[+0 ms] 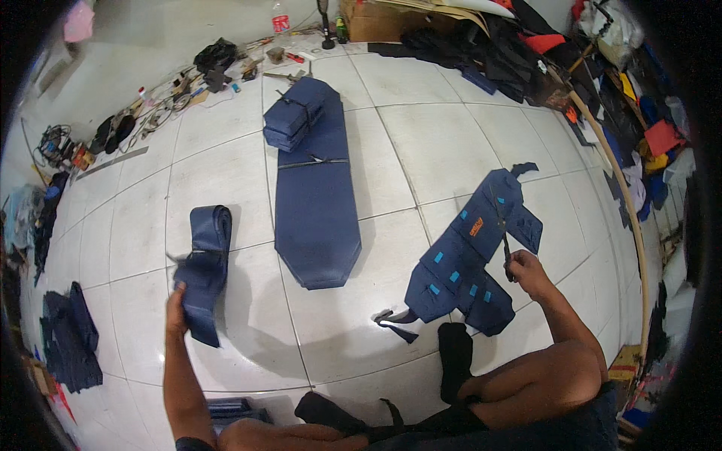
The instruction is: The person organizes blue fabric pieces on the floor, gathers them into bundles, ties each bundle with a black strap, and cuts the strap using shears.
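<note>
My left hand (177,314) is closed on the near left edge of a folded bundle of navy fabric strips (203,304), which has a dark tie around its middle. At the right, my right hand (529,273) grips the dark handles of a pair of scissors (507,249). The thin blades point away from me over a cut navy fabric piece (468,252). That piece lies flat, with several small teal tabs, an orange label and dark straps at its ends. Whether the blades touch the cloth I cannot tell.
A long stack of navy panels (316,218) lies mid-floor, tied across, with a smaller tied stack (293,116) on its far end. Folded dark cloth (71,338) lies far left. Fabric scraps (481,56) and a bent wooden pole (620,180) line the right; a bottle (280,19) stands behind.
</note>
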Motion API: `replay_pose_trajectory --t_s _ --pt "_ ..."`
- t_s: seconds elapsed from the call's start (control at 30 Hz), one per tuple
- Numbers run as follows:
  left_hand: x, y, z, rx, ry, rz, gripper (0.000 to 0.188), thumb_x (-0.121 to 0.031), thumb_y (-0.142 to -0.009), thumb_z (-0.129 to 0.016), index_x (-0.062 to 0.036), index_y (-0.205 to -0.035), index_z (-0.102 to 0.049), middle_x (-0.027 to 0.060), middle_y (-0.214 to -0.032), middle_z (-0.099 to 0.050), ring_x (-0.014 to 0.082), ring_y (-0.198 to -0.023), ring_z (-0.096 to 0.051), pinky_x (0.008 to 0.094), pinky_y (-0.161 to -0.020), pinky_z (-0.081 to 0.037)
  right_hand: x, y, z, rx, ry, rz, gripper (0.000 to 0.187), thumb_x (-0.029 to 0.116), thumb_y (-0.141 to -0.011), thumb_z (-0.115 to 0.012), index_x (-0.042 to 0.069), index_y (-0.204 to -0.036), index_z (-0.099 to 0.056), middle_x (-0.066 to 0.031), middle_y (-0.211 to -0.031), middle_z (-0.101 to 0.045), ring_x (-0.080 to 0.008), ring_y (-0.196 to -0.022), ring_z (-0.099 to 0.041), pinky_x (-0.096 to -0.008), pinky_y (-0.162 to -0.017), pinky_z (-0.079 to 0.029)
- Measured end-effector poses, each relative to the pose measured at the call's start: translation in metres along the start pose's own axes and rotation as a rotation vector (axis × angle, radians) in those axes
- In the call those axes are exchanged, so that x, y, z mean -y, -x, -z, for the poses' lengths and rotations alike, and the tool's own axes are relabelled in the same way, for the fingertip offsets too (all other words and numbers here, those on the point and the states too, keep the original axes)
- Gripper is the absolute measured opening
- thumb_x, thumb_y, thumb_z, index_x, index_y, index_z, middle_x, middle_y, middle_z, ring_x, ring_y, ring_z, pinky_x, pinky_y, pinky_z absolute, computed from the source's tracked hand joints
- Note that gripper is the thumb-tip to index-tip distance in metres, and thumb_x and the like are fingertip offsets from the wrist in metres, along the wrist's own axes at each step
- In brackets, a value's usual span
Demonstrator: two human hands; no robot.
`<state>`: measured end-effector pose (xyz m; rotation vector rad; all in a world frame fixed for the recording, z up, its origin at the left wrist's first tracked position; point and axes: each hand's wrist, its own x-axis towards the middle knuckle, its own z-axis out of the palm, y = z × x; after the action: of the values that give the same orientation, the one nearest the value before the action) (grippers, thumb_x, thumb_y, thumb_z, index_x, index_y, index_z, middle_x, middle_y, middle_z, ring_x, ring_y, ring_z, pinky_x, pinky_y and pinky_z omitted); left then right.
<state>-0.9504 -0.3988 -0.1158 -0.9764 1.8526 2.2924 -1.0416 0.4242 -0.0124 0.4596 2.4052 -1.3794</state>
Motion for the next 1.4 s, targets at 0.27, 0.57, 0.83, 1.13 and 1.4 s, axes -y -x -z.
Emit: replay_pose_trajectory --t_s 0.27,0.57,0.83,1.13,1.4 --pt "0.009 0.006 0.107 -0.279 -1.136 0.189 0.083 -0.046 -0.080 -0.070 0.0110 -0.135 -0.046 0.0291 -0.129 -0.056 0.0398 -0.123 -0.054 0.0426 -0.107 -0.040 0.046 -0.082 -0.074 0.166 0.121 0.214 0.028 0.020 -0.084 -0.064 -0.003 -0.099 -0.058 -0.0100 -0.087 -0.060 -0.0174 -0.077 -0.057 -0.0321 -0.068 -0.047" --pt "-0.118 -0.037 -0.280 -0.049 -1.424 -0.660 0.055 -0.031 -0.081 -0.073 -0.0004 -0.124 -0.058 0.0250 -0.125 -0.056 0.0401 -0.119 -0.053 0.0451 -0.102 -0.043 0.090 -0.237 -0.145 0.114 0.409 0.131 0.049 0.031 -0.080 -0.067 -0.010 -0.106 -0.060 -0.0172 -0.090 -0.066 -0.0261 -0.079 -0.065 -0.0377 -0.072 -0.051" --pt "-0.059 -0.130 -0.472 -0.411 -1.347 -0.731 0.077 -0.055 -0.087 -0.060 -0.0043 -0.142 -0.045 0.0314 -0.150 -0.030 0.0470 -0.141 -0.028 0.0544 -0.116 -0.019 0.141 -0.324 -0.220 -0.096 0.586 0.308 0.044 0.035 -0.079 -0.074 -0.005 -0.094 -0.061 -0.0239 -0.088 -0.066 -0.0396 -0.090 -0.065 -0.0462 -0.081 -0.051" --pt "-0.061 -0.134 -0.479 -0.336 -1.298 -0.566 0.080 -0.053 -0.086 -0.059 -0.0029 -0.144 -0.040 0.0337 -0.153 -0.020 0.0505 -0.143 -0.019 0.0601 -0.116 -0.013 0.196 -0.351 -0.182 0.078 0.573 0.251 0.038 0.038 -0.084 -0.071 0.001 -0.092 -0.067 -0.0176 -0.085 -0.070 -0.0379 -0.083 -0.067 -0.0461 -0.075 -0.052" --pt "-0.072 -0.146 -0.477 -0.214 -1.278 -0.356 0.084 -0.059 -0.084 -0.056 -0.0069 -0.147 -0.038 0.0368 -0.151 -0.020 0.0512 -0.143 -0.018 0.0656 -0.115 -0.008 0.359 -0.601 -0.229 -0.160 0.526 0.524 0.036 0.038 -0.090 -0.060 0.003 -0.095 -0.069 -0.0189 -0.095 -0.070 -0.0389 -0.092 -0.067 -0.0459 -0.080 -0.053"
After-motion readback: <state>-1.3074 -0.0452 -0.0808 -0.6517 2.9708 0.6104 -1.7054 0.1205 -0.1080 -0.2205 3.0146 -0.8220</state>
